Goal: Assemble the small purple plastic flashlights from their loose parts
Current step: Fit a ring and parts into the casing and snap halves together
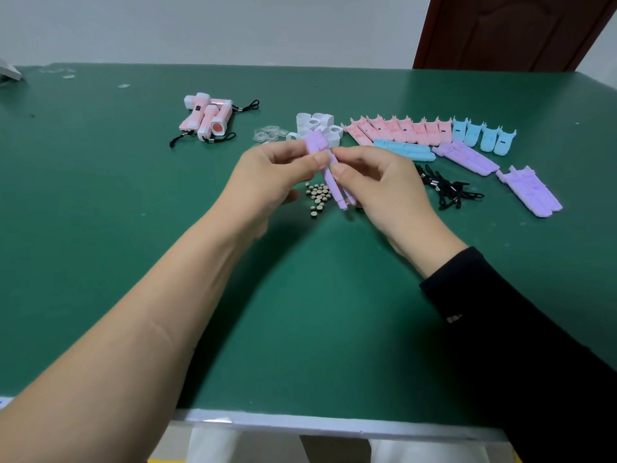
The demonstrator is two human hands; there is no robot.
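While your left hand and right hand both pinch the purple shell halves mid-frame, a skewed squeeze could drop them onto the button cells.

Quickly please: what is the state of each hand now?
Left hand: pinches the purple flashlight shell.
Right hand: pinches the same shell.
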